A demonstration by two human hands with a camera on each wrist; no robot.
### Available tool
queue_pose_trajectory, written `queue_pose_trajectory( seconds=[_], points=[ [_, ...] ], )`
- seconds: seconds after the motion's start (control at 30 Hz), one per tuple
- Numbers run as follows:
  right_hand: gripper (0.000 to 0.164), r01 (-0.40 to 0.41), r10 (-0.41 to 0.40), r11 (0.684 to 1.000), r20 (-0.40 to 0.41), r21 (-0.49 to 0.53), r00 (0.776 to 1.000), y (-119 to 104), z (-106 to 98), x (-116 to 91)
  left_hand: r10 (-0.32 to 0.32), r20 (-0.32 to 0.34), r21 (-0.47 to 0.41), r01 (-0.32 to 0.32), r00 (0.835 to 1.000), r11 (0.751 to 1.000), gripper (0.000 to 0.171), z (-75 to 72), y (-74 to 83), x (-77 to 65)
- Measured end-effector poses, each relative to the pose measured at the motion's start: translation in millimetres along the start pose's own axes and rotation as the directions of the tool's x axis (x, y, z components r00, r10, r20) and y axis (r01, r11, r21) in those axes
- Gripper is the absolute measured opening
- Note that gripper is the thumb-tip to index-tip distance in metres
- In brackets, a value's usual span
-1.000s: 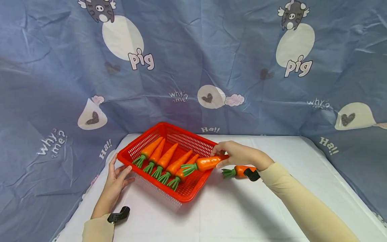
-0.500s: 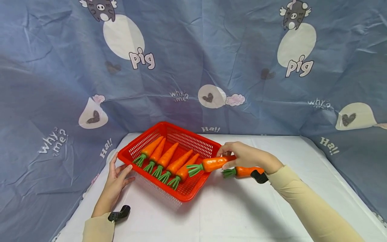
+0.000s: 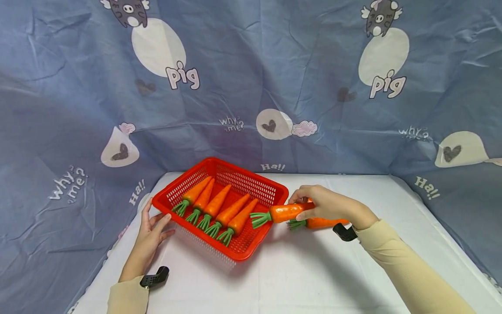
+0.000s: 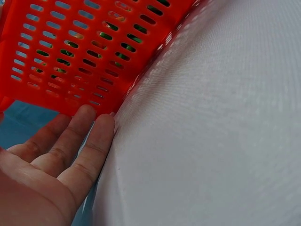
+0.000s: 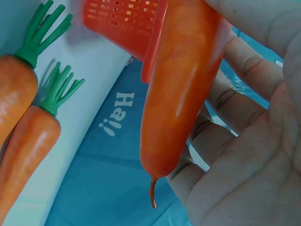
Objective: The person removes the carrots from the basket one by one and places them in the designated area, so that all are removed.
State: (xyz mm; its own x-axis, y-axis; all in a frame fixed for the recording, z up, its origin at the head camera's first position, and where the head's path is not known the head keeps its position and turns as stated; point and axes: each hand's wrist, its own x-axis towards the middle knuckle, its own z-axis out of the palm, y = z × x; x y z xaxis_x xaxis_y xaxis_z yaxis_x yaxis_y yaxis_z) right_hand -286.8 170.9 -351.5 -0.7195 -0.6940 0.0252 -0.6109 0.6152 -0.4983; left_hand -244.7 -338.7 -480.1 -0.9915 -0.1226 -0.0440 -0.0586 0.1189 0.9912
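A red plastic basket (image 3: 243, 179) with perforated walls sits tilted at the left middle. Several orange carrots (image 3: 217, 203) with green tops lie side by side in it. My left hand (image 3: 148, 237) holds its near-left corner, thumb over the rim; in the left wrist view, straight fingers (image 4: 96, 136) touch its lower edge. Just past the right rim, my right hand (image 3: 327, 205) pinches a carrot (image 3: 283, 213) near its tip, green top pointing left. That carrot (image 5: 176, 94) fills the middle of the right wrist view, its thin tail showing.
Two more carrots, one thicker (image 5: 16, 89) and one slimmer (image 5: 33, 141), show at left in the right wrist view. From the head, one carrot (image 3: 319, 223) is partly covered by my right hand. A blue printed cloth (image 3: 243, 87) hangs behind the white table (image 3: 298, 283).
My right hand has drawn the carrot rightward, from over the basket's right side to beyond its rim. The left hand and basket have stayed in place.
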Motion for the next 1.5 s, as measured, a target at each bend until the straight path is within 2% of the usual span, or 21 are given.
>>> queue_pose_trajectory(
  seconds=[0.3,0.5,0.77,1.0,1.5],
  points=[
    [0.03,0.017,-0.016,1.0,-0.035,0.021,0.999,9.2,2.2,-12.7,0.003,-0.001,0.008,-0.003,1.0,1.0,0.091,-0.4,-1.2,0.6],
    [0.03,-0.008,0.009,1.0,-0.064,0.008,0.998,17.4,2.4,-20.1,0.005,-0.008,0.005,-0.005,1.0,1.0,0.091,0.0,-2.3,2.5],
    [0.031,-0.044,0.049,0.998,-0.099,0.048,0.994,28.3,4.1,-33.1,0.009,-0.008,0.005,-0.009,1.0,1.0,0.09,1.6,-1.5,2.0],
    [0.031,-0.021,0.028,0.998,-0.127,0.059,0.991,32.6,5.4,-42.8,0.008,-0.015,0.007,-0.008,1.0,1.0,0.092,1.4,-1.0,1.6],
    [0.036,-0.099,0.106,0.993,-0.129,0.059,0.986,41.1,4.1,-60.7,0.007,0.008,-0.005,-0.007,1.0,1.0,0.091,-2.5,-2.4,0.4]
  ],
)
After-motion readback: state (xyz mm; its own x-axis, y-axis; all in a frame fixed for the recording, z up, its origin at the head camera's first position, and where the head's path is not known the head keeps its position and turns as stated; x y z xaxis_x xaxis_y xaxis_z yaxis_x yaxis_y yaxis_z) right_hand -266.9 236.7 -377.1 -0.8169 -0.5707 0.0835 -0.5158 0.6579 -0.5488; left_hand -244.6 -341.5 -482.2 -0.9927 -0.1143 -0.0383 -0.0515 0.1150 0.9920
